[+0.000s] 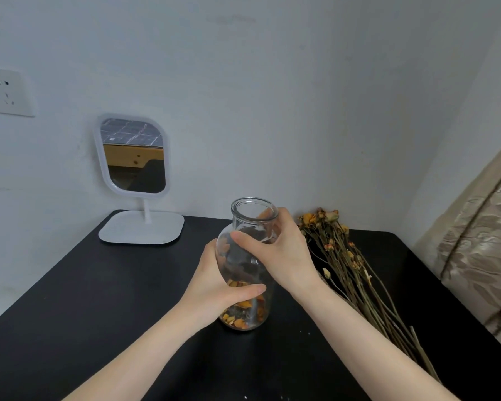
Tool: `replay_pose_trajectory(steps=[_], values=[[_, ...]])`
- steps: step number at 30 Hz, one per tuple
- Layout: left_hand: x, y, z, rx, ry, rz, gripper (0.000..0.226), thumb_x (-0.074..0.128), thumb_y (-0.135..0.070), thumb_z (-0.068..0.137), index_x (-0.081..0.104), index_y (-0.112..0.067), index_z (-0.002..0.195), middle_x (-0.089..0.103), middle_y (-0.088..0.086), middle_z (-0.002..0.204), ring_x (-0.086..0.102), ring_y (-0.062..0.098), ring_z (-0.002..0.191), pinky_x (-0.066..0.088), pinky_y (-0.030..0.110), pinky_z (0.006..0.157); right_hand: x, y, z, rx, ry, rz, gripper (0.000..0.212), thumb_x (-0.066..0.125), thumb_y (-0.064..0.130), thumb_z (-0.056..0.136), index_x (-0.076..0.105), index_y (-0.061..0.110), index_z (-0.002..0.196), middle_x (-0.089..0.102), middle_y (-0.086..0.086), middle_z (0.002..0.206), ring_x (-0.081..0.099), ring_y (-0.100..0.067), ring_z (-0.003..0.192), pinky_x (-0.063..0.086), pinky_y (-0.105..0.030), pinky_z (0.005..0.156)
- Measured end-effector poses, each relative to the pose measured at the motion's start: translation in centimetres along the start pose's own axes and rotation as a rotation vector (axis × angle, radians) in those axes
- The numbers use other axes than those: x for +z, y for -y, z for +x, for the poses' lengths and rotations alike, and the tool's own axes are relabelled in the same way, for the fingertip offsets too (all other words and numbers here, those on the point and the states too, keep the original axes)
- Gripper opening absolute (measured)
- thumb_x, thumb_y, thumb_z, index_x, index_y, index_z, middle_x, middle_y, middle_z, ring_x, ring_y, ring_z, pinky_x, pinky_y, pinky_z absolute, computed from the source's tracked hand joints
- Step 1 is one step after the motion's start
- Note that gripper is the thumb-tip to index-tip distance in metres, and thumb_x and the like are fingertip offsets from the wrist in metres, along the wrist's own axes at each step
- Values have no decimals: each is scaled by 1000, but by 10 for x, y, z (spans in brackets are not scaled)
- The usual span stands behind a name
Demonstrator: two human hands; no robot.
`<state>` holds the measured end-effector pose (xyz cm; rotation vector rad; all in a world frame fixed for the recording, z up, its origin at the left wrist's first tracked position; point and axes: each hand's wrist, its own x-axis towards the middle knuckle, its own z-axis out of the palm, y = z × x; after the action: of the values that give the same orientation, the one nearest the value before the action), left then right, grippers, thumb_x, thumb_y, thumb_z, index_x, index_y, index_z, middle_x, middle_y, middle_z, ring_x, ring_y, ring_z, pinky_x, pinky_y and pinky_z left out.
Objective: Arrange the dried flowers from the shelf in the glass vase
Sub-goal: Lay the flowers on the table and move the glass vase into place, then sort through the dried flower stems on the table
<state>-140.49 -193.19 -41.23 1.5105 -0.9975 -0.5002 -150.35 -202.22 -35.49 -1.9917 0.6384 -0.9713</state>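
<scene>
- Fingers [250, 289] of the left hand [214, 285] wrapped round the lower body of the glass vase [242, 266], thumb across the near face, other fingertips visible through the glass on the far side.
- Likewise the right hand [284, 256], closed round the shoulder and neck from three o'clock, thumb laid on the front, fingers curled behind the neck just under the rim.
- Nothing but the vase held in either hand.
- Vase at the middle of the black tabletop [99, 299], roughly upright, mouth open. Impossible to tell whether the base rests on the top or hangs just off it.
- Loose dried petals [243, 315], orange and yellow, heaped in the bottom of the vase, with no stem inside.
- Bundle of dried flowers [347, 270] lying flat at three to four o'clock of the vase, heads toward the wall at twelve, cut ends trailing to five o'clock. Near the right wrist and partly hidden behind that forearm, but not gripped.
- White stand mirror [133, 157] at ten o'clock, wall socket [5, 92] farther out the same way, patterned fabric [480, 241] at the three o'clock edge.
- Judged progress: hardly begun. Vase in hand, seemingly being placed, and not one stem in it.
- Left to do, by that reading: settle the vase, let go with one hand, gather the bundle, feed it cut ends first through the narrow neck, then spread the heads.
</scene>
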Motion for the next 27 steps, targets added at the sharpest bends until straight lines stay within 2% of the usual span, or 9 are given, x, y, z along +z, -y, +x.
replay_pose_trajectory(steps=[5, 8, 10, 12, 15, 17, 19, 22, 27], values=[[1, 1, -1, -4, 20, -16, 94, 88, -23, 55, 30, -37, 128, 47, -10, 130, 50, 9, 118, 48, 30, 96, 2, 0, -3, 7, -3, -16, 56, 77, 44, 68, 48, 23, 112, 58, 18, 98, 57, 2, 92, 44, -7, 69], [1, -1, -6, -29, 25, -70, 105, 87, -34, 47, 26, -37, 133, 44, -18, 128, 47, 3, 119, 46, 22, 93, 0, 3, -2, 41, 32, -10, 60, 78, 42, 68, 47, 21, 115, 57, 18, 98, 57, 1, 93, 44, -8, 70], [2, -3, -13, -64, -7, -102, 117, 83, -40, 43, 17, -37, 140, 40, -28, 120, 44, -9, 110, 43, 11, 82, -5, 4, -1, 68, 73, 16, 62, 79, 39, 68, 48, 19, 118, 60, 13, 106, 59, -4, 100, 49, -17, 80], [2, -4, -24, -95, -73, -130, 120, 82, -39, 42, 14, -38, 141, 40, -24, 121, 42, -9, 109, 38, 9, 79, -14, 4, -2, 77, 105, 29, 67, 80, 36, 68, 47, 17, 124, 60, 8, 119, 55, -8, 112, 47, -26, 94], [5, -5, -51, -111, -262, -152, 99, 85, -29, 48, 31, -37, 131, 45, -12, 123, 43, 1, 118, 36, 22, 97, -32, 2, -9, 94, 107, 31, 69, 79, 34, 69, 46, 21, 128, 53, 10, 125, 47, -5, 119, 38, -23, 101], [11, -9, -73, -57, -338, -143, 74, 85, -27, 51, 46, -37, 112, 56, -11, 109, 53, -1, 107, 42, 24, 92, -47, -5, -16, 106, 76, 21, 62, 76, 35, 72, 48, 24, 126, 54, 12, 120, 49, -2, 114, 39, -21, 98], [21, -17, -91, -4, -263, -132, 52, 86, -31, 54, 58, -39, 97, 64, -8, 91, 60, 0, 89, 48, 21, 76, -64, -15, -22, 119, 20, -24, 47, 72, 36, 77, 52, 27, 119, 57, 16, 111, 53, 2, 105, 41, -14, 88], [47, -26, -101, -12, 9, -91, 24, 76, -21, 74, 64, -39, 84, 65, -12, 79, 60, 3, 73, 48, 14, 65, -93, -38, -29, 173, -99, -93, 18, 65, 28, 85, 59, 26, 102, 63, 13, 100, 59, -1, 96, 43, -11, 76], [103, -33, -72, -125, 280, -16, 7, 58, -28, 88, 62, -32, 82, 64, -3, 76, 57, -2, 61, 42, 9, 54, -140, -79, -37, 345, -237, -178, 6, 59, 19, 89, 63, 25, 90, 65, 4, 90, 62, -13, 91, 48, -26, 79]])
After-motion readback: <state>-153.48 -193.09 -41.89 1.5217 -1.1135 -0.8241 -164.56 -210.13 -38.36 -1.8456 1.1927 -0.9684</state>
